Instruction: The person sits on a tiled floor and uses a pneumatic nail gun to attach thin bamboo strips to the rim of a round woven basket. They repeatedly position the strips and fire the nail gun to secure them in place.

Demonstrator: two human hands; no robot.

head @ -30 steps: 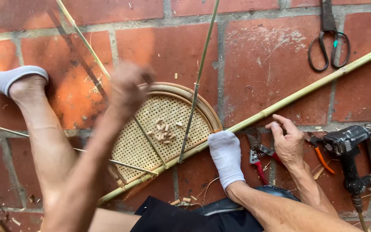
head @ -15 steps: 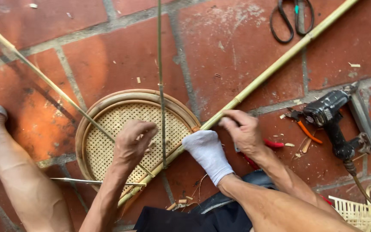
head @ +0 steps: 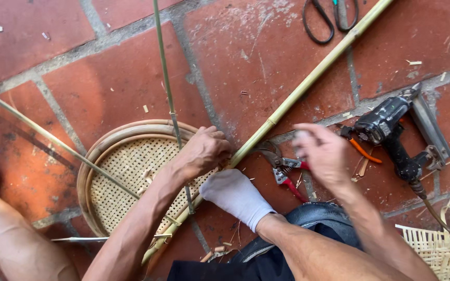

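My left hand is curled on the right rim of a round woven bamboo tray that lies flat on the brick floor, just where a long green bamboo pole crosses it. My foot in a white sock presses on that pole beside the hand. My right hand is blurred, fingers apart and holding nothing, just right of red-handled pruning shears lying on the bricks. A thin bamboo strip stands up across the tray.
A black power nailer with its cord lies to the right. Black scissors lie at the top. A second thin strip runs diagonally over the tray. Woven basket work and loose strips sit at bottom right; my bare leg at bottom left.
My left hand slid from the tray's middle to its right rim by the pole. My right hand let go of the pole and moved right, past the shears.
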